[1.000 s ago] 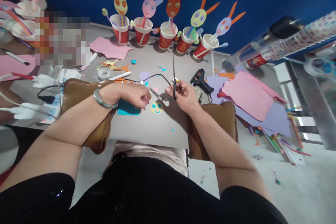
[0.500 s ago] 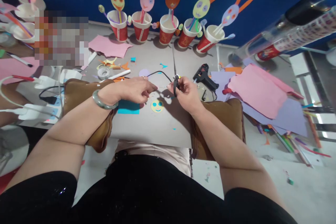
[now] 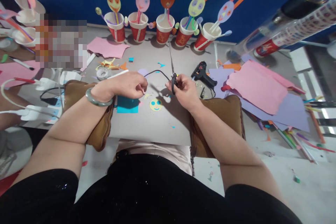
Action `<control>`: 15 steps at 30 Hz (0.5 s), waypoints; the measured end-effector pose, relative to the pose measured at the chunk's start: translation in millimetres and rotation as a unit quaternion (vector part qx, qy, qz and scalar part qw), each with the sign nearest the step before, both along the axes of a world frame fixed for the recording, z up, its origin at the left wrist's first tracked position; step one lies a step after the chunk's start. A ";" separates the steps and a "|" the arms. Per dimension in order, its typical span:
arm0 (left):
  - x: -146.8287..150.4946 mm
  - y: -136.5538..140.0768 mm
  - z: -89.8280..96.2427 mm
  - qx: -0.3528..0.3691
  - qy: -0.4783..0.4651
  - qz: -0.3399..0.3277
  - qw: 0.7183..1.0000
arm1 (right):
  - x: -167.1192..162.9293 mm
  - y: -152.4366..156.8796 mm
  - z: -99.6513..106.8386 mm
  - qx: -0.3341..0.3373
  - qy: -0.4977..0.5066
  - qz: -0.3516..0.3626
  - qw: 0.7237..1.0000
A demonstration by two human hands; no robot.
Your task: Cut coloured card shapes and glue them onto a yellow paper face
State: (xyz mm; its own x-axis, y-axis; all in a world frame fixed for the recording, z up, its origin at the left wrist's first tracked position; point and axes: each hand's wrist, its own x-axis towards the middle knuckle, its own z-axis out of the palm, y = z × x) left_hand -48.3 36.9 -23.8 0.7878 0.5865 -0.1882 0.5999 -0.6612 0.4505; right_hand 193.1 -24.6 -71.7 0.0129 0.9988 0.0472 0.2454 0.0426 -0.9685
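My right hand [image 3: 187,89] grips black-handled scissors [image 3: 173,77], their blades pointing away toward the cups. Left of it, my left hand [image 3: 130,84] is closed, its fingers curled; a small pink piece [image 3: 143,92], seemingly paper, shows at the fingertips. Under and in front of that hand lies a blue paper square [image 3: 127,105]. A round yellow paper face [image 3: 155,104] with blue eyes and a blue mouth rests flat on the table between my hands. A yellow scrap [image 3: 148,96] lies just above it.
Several red paper cups [image 3: 139,32] with paper rabbit heads line the back. A black glue gun [image 3: 206,75] stands right of the scissors. Pink sheets [image 3: 258,85] lie at right, a tape roll [image 3: 102,72] and paper scraps at left. Power strips [image 3: 43,112] with cables sit far left. Brown cushions [image 3: 217,119] flank the front.
My left hand has drawn back to the left, and its stretched fingers have curled in, with a pink bit now at the fingertips. The right hand still holds the scissors in about the same place.
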 end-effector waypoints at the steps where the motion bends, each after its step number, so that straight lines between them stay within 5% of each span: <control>1: 1.0 -0.1 1.1 -0.020 -0.004 -0.017 1.000 | 0.0 0.3 -0.5 0.001 0.003 0.000 1.000; 6: 3.0 -1.0 2.4 -0.103 0.026 -0.035 0.994 | -0.6 0.1 -0.3 -0.001 0.009 0.001 1.000; 10: 4.3 -1.2 3.2 -0.100 -0.084 0.100 0.986 | -2.0 -2.1 5.1 -0.016 0.034 0.003 0.999; 15: 18.1 -8.0 0.2 -0.264 -0.300 0.268 0.877 | -3.4 -3.1 10.8 -0.021 0.071 0.023 0.997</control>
State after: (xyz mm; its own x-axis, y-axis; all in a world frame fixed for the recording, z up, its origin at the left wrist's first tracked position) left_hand -30.2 28.9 -23.6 0.4755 0.8588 -0.1910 0.3108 0.0391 0.9497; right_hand 189.6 -27.7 -60.8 -0.0294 0.9996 0.0058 0.1038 0.0088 -0.9946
